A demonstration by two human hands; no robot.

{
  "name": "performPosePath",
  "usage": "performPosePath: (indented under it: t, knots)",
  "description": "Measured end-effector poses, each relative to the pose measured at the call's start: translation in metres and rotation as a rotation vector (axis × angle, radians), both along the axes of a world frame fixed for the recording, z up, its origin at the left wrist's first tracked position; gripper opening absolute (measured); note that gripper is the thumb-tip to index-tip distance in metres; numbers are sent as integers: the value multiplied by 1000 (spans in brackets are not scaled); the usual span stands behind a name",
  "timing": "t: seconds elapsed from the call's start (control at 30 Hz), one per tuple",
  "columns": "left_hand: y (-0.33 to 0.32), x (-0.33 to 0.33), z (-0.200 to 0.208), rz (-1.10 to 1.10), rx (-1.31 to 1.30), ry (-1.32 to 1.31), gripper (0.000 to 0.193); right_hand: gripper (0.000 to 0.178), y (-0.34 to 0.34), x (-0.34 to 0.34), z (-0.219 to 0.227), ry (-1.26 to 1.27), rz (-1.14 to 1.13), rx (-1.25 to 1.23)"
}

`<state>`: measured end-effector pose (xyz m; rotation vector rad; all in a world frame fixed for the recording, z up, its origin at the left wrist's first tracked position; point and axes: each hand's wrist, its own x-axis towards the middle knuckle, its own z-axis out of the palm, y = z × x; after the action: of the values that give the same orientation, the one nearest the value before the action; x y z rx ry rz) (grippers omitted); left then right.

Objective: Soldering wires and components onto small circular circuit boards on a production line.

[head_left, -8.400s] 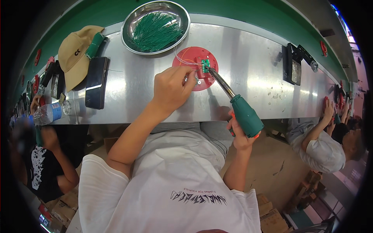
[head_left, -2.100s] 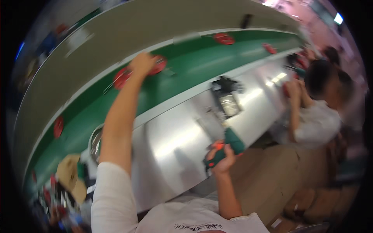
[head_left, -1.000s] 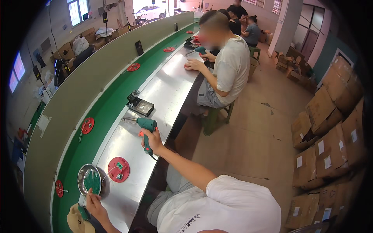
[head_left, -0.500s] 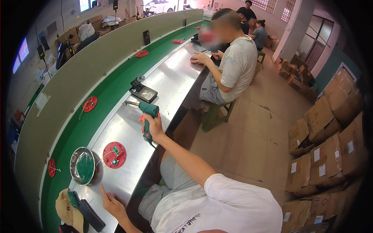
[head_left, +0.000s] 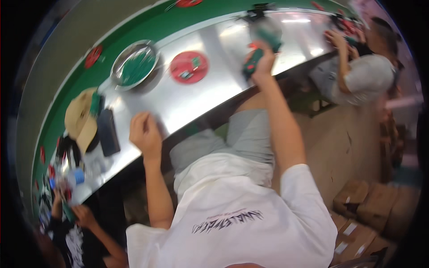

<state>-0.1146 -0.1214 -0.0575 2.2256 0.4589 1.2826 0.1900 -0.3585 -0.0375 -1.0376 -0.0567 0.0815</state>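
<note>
My right hand [head_left: 267, 62] grips the green pistol-shaped soldering gun [head_left: 253, 61] with an orange trigger, above the metal bench; motion blurs its front end. Left of it lies a red round plate [head_left: 189, 67] carrying a small green circuit board and a thin white wire. Further left stands a steel bowl [head_left: 117, 71] holding a bundle of green wires [head_left: 137, 68]. My left hand [head_left: 146, 133] hovers over the bench's near edge, below the bowl and plate. Its fingers are curled together, and whatever they may hold is hidden.
A tan cap [head_left: 80, 117] and a dark flat case [head_left: 108, 133] lie left of my left hand. Behind the bench runs a green belt [head_left: 105, 41] with red plates on it. Co-workers sit at right and lower left. Cardboard boxes [head_left: 364, 201] stand at right.
The view has swung left, bringing a second co-worker into sight. My left hand's extended index finger has curled in, and that hand now sits further from the bowl. My right hand still holds the soldering gun.
</note>
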Motion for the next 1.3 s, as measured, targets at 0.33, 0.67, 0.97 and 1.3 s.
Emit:
performPosePath:
  t: [0.33, 0.67, 0.97, 1.3]
  knots:
    - [-1, -9, 4, 26, 47, 49, 15, 40, -2, 2, -11, 25, 154, -46]
    - [-2, -6, 5, -41, 78, 96, 16, 36, -12, 14, -9, 17, 208, -93]
    - [2, -12, 8, -114, -26, 95, 18, 36, -9, 12, -9, -18, 184, -90]
    - [6, -10, 8, -167, -55, 103, 18, 40, -5, 13, -7, -9, 138, -108]
